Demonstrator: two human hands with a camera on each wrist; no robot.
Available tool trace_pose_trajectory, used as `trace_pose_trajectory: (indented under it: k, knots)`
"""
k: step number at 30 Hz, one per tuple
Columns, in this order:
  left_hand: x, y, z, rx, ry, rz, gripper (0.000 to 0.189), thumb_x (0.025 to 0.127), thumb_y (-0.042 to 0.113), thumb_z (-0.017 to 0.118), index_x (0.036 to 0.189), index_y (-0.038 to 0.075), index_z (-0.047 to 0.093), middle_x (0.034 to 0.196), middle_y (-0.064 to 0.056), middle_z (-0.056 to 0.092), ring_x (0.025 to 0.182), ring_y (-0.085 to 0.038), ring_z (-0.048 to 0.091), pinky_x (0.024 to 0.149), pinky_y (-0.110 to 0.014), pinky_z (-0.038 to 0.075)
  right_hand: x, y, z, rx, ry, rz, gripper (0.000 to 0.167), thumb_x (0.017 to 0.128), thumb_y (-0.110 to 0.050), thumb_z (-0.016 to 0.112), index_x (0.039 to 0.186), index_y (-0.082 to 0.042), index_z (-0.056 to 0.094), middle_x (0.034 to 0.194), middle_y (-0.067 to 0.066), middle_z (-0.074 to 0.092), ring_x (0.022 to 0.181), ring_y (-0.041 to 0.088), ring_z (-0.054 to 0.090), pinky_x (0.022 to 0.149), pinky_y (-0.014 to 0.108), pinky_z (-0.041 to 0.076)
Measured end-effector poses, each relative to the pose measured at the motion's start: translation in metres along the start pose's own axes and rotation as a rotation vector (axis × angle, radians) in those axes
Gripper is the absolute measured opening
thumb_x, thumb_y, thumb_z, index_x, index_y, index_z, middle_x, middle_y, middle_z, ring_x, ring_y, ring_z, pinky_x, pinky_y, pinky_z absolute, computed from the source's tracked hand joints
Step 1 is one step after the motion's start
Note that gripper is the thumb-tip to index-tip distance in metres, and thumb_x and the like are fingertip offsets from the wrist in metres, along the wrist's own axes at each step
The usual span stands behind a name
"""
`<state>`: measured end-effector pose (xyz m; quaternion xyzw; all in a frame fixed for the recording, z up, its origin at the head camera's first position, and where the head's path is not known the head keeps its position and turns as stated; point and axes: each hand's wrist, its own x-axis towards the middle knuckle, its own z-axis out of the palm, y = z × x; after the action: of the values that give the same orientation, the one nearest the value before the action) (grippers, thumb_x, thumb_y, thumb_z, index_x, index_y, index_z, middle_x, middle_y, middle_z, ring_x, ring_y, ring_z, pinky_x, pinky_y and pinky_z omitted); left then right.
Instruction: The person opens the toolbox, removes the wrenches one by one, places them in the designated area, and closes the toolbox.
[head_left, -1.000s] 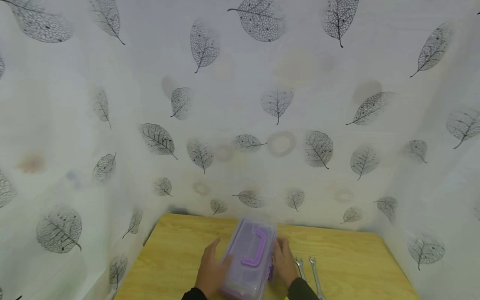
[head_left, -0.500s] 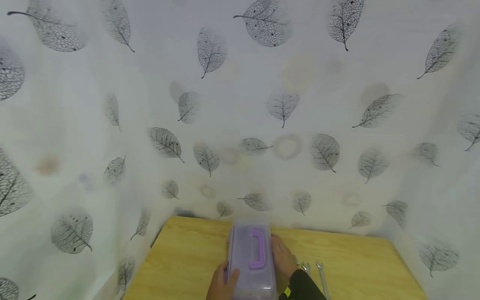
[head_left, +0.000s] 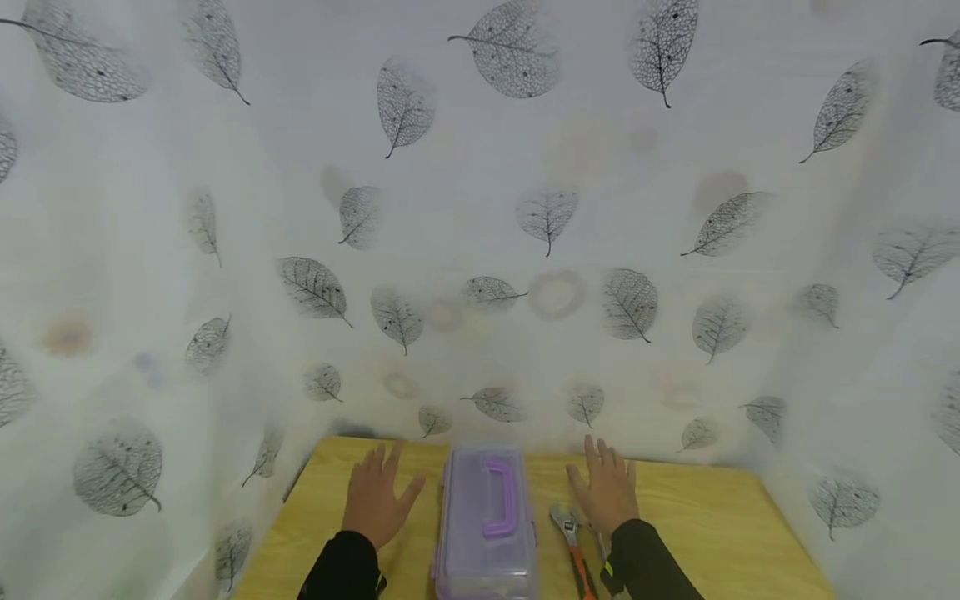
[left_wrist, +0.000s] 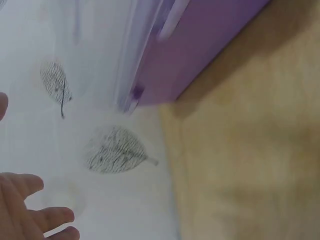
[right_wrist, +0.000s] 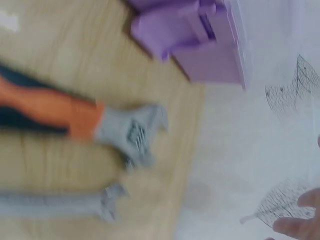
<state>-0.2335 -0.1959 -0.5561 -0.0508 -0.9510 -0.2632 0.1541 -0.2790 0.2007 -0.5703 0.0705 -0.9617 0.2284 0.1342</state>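
A purple toolbox (head_left: 480,550) with a clear lid and a purple handle (head_left: 510,500) stands lengthwise on the wooden table. To its left, my left hand (head_left: 375,497) is spread with fingers straight, apart from the box; in the left wrist view its fingers (left_wrist: 50,217) show at the lower left. On the other side my right hand (head_left: 609,490) is also spread, holding nothing. Just left of that hand lies an adjustable wrench (head_left: 573,546) with an orange and black handle. A silver wrench (right_wrist: 60,204) lies alongside it, partly hidden by the right arm in the head view.
The wooden table (head_left: 720,525) ends at the back against a pale curtain (head_left: 480,208) printed with dark leaves, which also hangs at both sides. On the box's right side a purple latch (right_wrist: 170,30) stands out.
Both hands have let go of the toolbox and moved apart to either side. The box has turned from slanted to straight. The adjustable wrench has come into sight.
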Motion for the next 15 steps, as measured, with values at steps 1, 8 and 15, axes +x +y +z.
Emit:
trace_pose_trajectory:
  k: [1,8,15]
  knots:
    - [0.004,-0.003,-0.003,0.029,0.021,0.016,0.078,0.103,0.059,0.055,0.160,0.009,0.038,0.155,-0.033,0.040,0.144,-0.055,0.034,0.122,-0.067,0.018,0.001,0.001,-0.003,-0.035,-0.007,-0.003,0.076,0.106,-0.049,0.054,0.159,0.001,0.035,0.160,0.033,0.034,0.146,0.058,0.029,0.114,0.081,0.013]
    - [0.011,-0.017,-0.010,0.062,0.001,-0.040,0.086,0.100,0.066,0.054,0.162,0.010,0.035,0.164,-0.033,0.024,0.151,-0.056,0.016,0.123,-0.069,-0.001,0.002,0.005,-0.014,-0.125,-0.078,0.012,0.089,0.101,-0.066,0.050,0.162,-0.005,0.031,0.166,0.030,0.021,0.151,0.059,0.013,0.111,0.085,-0.002]
    - [0.018,-0.017,-0.006,0.091,-0.035,-0.035,0.086,0.100,0.069,0.049,0.162,0.011,0.035,0.165,-0.034,0.021,0.152,-0.055,0.015,0.122,-0.070,-0.002,0.002,0.002,-0.014,-0.113,-0.066,0.005,0.089,0.100,-0.067,0.050,0.161,-0.003,0.033,0.166,0.029,0.024,0.151,0.059,0.013,0.112,0.084,-0.002]
